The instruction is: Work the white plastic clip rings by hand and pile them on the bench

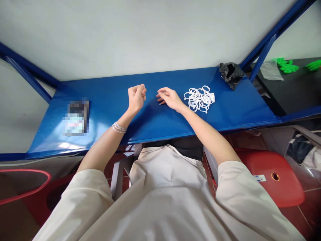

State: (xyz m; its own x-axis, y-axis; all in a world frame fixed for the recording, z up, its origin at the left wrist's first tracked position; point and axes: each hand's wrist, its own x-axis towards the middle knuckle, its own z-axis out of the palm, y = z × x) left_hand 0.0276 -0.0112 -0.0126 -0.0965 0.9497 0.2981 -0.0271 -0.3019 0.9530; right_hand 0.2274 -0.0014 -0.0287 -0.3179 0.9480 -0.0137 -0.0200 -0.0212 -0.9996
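Observation:
My left hand (136,96) is curled into a fist, raised a little over the blue table (105,100); nothing shows in it. My right hand (169,98) rests on the table with fingers loosely bent and pointing left, holding nothing. A pile of several white plastic rings (200,98) lies just right of my right hand, apart from it. Silver bracelets (119,127) circle my left wrist.
A crumpled black bag (231,75) sits at the table's back right. A blurred flat object (76,117) lies at the left. Blue frame bars rise at both sides. Green parts (286,65) lie on a black table at right. A red stool (273,175) stands below right.

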